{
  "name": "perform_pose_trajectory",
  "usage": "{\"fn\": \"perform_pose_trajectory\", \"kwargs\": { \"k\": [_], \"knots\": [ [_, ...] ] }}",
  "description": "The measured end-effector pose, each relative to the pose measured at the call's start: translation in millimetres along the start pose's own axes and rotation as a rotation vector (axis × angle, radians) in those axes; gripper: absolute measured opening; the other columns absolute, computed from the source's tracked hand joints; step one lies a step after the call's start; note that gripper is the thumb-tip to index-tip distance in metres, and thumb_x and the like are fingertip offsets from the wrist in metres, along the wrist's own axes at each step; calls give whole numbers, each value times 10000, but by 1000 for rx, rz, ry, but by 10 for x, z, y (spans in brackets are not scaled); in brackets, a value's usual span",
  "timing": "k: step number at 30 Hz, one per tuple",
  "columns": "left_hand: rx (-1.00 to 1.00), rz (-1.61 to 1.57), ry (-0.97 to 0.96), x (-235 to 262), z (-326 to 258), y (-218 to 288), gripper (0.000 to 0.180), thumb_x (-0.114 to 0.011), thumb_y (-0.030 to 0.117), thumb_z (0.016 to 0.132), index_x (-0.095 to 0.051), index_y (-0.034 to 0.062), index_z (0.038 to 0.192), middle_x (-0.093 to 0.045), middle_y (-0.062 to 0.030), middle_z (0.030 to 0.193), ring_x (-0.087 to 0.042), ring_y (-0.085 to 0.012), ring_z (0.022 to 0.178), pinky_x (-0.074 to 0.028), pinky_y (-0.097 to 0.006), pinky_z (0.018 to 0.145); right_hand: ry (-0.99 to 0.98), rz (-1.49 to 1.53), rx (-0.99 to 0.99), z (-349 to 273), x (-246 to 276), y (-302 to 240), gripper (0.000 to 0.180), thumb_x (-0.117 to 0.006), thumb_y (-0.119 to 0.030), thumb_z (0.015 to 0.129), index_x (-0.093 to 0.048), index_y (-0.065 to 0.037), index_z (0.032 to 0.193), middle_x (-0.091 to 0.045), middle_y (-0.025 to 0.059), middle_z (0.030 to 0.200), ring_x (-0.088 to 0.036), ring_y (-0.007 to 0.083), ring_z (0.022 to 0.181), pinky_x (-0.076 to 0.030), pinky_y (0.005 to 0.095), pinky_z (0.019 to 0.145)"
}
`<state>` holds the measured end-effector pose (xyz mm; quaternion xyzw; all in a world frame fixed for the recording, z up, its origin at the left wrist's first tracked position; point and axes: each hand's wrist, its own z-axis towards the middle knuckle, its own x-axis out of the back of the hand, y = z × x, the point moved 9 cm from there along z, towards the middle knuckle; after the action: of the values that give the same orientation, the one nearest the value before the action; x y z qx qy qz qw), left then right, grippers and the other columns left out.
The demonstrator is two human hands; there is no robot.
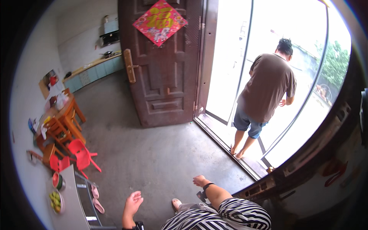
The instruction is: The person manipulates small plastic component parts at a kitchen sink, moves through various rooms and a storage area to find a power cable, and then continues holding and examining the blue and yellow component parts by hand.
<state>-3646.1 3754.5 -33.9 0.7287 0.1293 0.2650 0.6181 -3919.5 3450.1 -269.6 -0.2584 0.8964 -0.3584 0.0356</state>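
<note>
Closest in, wearing a striped top (245, 212) — then, rightward from green fruit (56, 201) untouched on the grey table (74, 203), past a loose, empty left hand (133, 202) and already open brown door (165, 76), to a relaxed, seemingly empty right hand (200, 180) — visibly gripping nothing yet.

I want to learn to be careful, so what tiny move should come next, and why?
Maybe pause before the door sill: a person stands at it with back turned, partly blocking the way out. The left hand and right hand are apart above the floor and seem to hold nothing, so waiting looks easy.
</note>
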Motion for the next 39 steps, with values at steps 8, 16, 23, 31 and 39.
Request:
{"fn": "perform_pose_trajectory", "kwargs": {
  "k": [8, 16, 23, 31, 39],
  "knots": [
    [261, -72, 213, 1573, 1219, -718, 343, -588, 142, 812, -496, 47, 1128, -545, -49, 1041, -509, -144, 914, -421, -264, 769, 273, 154, -98, 1254, 462, -1381, 133, -491, -143, 808, -571, -39, 793, -602, 54, 729, -568, 166, 607, -436, 292, 509],
    [370, -75, 129, 2915, 2888, -1478, 372, -578, 79, 796, -453, 22, 1142, -526, -77, 1054, -504, -142, 957, -410, -248, 812, 335, 296, -20, 1738, -424, -2225, 140, -513, -163, 799, -581, -69, 879, -591, 44, 759, -550, 156, 613, -429, 291, 520],
    [303, -41, 3, 3604, 4604, -906, 363, -569, 52, 795, -441, -14, 1129, -511, -125, 1097, -499, -170, 1013, -386, -264, 890, 426, 477, -165, 1734, -1253, -1977, 105, -538, -168, 802, -540, -92, 875, -575, 39, 753, -543, 159, 632, -435, 289, 559],
    [350, 6, -52, 4016, 5521, -1370, 362, -550, 39, 798, -437, -31, 1135, -509, -138, 1107, -493, -173, 1025, -384, -276, 899, 533, 574, -282, 1824, -1523, -1775, 133, -519, -170, 812, -541, -107, 926, -570, 41, 750, -536, 151, 583, -407, 281, 491],
    [717, 34, 183, 4224, 5360, -2167, 338, -565, 186, 816, -475, 74, 1122, -537, -29, 1043, -518, -130, 915, -422, -261, 732, 527, 646, -307, 2377, -1204, -1991, 110, -519, -162, 811, -527, -90, 893, -544, 36, 716, -517, 138, 558, -386, 252, 442]
  ]
}}
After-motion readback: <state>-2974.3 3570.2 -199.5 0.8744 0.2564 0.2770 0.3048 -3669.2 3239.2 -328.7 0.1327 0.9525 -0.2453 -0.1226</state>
